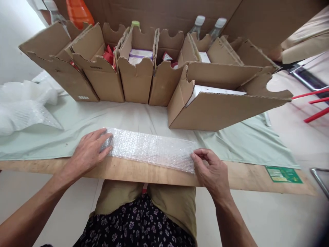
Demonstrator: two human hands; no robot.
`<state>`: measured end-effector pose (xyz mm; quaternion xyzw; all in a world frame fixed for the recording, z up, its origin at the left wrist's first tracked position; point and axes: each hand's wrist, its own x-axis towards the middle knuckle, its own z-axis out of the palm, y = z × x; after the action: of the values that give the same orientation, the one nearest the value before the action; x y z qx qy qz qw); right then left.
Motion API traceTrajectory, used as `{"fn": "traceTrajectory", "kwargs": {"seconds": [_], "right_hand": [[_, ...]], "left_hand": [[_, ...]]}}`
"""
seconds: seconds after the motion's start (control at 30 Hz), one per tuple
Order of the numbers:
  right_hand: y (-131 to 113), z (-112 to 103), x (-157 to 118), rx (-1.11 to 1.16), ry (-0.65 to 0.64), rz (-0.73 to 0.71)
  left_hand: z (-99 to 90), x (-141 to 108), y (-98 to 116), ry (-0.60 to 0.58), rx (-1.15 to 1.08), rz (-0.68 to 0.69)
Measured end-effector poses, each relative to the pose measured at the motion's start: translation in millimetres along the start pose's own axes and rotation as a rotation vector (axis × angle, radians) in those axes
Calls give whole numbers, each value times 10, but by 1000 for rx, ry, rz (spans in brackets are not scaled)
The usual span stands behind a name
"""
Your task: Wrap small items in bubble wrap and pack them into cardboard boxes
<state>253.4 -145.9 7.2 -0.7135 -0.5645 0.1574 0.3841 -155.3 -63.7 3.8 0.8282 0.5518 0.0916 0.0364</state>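
A long, flat strip of clear bubble wrap (149,147) lies across the table's front edge, partly over the cloth and partly over bare wood. At its left end, my left hand (89,149) has its thumb and fingers closed about the plastic, palm down. My right hand (212,169) pinches the right end between thumb and forefinger, its other fingers curled. Between the two hands the strip is stretched out nearly straight, slanting slightly down to the right.
Behind the strip stand several cardboard bins (136,80) holding boxes and packets. A wider cardboard bin (218,109) with white contents sits nearer, at right. Crumpled bubble wrap (28,106) lies on the left of the green cloth (84,113). Bottles (199,25) show behind.
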Motion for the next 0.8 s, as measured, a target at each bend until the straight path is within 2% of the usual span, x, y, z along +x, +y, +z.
{"fn": "traceTrajectory", "kwargs": {"seconds": [0.13, 0.2, 0.3, 0.37, 0.47, 0.53, 0.6, 0.7, 0.8], "right_hand": [[73, 47, -12, 25, 56, -19], [54, 75, -23, -49, 100, -109], [-104, 180, -46, -185, 144, -308], [-245, 295, -67, -241, 71, -418], [-319, 410, -94, -286, -187, -545], [-220, 358, -91, -286, -272, -540], [-50, 206, -58, -263, -208, -449], [150, -23, 67, -271, -67, -325], [175, -8, 249, -316, -69, -319]], "left_hand": [[-73, -54, 88, 54, 26, 17], [-128, -59, 207, 84, -7, 70], [-167, -1, 492, 98, -92, 189], [-147, 61, 691, 48, -133, 281], [-90, 108, 834, -99, -158, 371], [-73, 86, 763, -171, -194, 366], [-86, 41, 575, -164, -242, 311], [-127, 9, 224, -31, -203, 148], [-130, 69, -6, 76, -67, -52]]}}
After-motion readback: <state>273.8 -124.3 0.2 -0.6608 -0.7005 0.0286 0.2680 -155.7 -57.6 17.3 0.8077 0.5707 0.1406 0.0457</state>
